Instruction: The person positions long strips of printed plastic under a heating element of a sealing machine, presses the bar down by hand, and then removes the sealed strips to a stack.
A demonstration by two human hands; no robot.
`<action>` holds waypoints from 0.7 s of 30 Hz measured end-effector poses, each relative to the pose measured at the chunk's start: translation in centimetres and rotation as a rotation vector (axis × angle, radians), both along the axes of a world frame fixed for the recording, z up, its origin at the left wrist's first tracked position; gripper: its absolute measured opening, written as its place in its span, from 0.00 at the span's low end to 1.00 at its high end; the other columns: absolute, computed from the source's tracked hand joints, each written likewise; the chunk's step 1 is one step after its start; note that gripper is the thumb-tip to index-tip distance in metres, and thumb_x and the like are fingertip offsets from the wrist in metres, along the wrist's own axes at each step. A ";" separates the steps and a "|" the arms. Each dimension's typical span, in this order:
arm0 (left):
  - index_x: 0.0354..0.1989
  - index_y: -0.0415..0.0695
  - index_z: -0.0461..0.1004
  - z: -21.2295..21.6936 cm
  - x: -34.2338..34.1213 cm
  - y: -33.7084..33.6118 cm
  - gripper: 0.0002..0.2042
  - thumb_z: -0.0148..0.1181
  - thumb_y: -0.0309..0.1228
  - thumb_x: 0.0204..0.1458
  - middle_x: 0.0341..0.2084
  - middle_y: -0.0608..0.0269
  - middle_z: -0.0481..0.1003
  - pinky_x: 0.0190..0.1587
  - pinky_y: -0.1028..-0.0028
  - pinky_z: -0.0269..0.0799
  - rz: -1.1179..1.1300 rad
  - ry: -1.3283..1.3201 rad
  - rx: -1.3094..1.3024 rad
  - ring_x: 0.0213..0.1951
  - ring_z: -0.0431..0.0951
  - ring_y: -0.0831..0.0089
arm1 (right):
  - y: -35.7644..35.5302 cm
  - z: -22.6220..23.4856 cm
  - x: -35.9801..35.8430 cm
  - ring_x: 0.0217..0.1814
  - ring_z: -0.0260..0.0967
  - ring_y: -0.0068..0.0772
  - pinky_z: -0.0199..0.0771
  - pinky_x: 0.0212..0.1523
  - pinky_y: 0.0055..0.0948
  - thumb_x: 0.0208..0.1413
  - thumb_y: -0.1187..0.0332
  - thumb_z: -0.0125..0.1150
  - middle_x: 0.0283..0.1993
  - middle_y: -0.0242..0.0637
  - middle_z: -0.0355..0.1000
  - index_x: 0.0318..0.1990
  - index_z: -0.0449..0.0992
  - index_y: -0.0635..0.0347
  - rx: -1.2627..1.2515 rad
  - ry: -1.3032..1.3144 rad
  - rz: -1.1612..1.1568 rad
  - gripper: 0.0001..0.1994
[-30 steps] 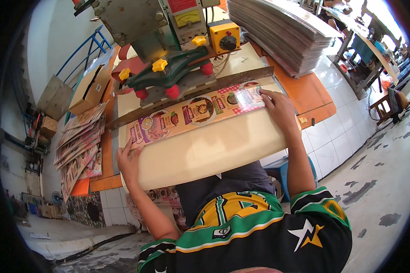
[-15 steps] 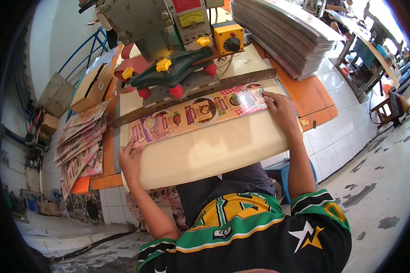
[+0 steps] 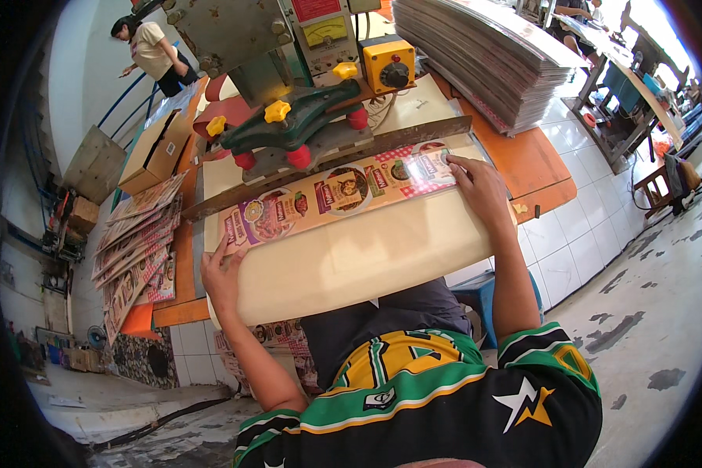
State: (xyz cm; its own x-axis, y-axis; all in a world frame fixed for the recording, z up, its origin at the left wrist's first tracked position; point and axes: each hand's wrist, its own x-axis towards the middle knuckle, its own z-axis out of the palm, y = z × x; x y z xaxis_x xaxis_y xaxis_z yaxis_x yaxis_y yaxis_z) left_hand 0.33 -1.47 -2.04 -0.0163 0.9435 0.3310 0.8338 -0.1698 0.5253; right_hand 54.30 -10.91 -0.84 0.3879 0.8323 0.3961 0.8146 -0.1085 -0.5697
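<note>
A long printed strip [image 3: 343,191] with food pictures lies across a smooth cream surface [image 3: 359,246], along a metal bar [image 3: 413,139]. My left hand [image 3: 222,281] is at the strip's left end, index finger and thumb on its edge. At the other end my right hand [image 3: 482,189] grips the corner, thumb on top and the other fingers partly hidden. Just beyond the bar stands a press-like machine with a dark green clamp plate [image 3: 292,125], yellow knobs and red feet.
A yellow control box [image 3: 389,65] with a black dial sits on the machine. Tall stacked sheets [image 3: 483,62] stand at the back right. Loose printed sheets [image 3: 136,242] and an open cardboard box [image 3: 156,152] are at the left. A person [image 3: 154,54] is by the blue railing.
A person has come into view at the upper left by the railing. Both my hands and the printed strip stay practically where they were; the view has shifted slightly.
</note>
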 end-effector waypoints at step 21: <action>0.65 0.57 0.80 -0.1 -0.2 0.1 0.29 0.73 0.51 0.55 0.30 0.63 0.62 0.47 0.64 0.70 0.001 0.040 -0.002 0.36 0.67 0.64 | 0.2 -0.1 0.1 0.51 0.77 0.51 0.73 0.55 0.46 0.66 0.57 0.59 0.45 0.45 0.83 0.53 0.86 0.47 -0.023 -0.009 -0.004 0.15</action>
State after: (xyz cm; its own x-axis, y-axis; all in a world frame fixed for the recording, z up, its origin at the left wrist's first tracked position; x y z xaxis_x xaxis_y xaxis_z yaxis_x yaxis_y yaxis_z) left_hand 0.18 -1.41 -2.10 -0.0041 0.9440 0.3298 0.8542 -0.1682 0.4921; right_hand 54.44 -10.75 -0.95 0.3879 0.8395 0.3805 0.8193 -0.1249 -0.5596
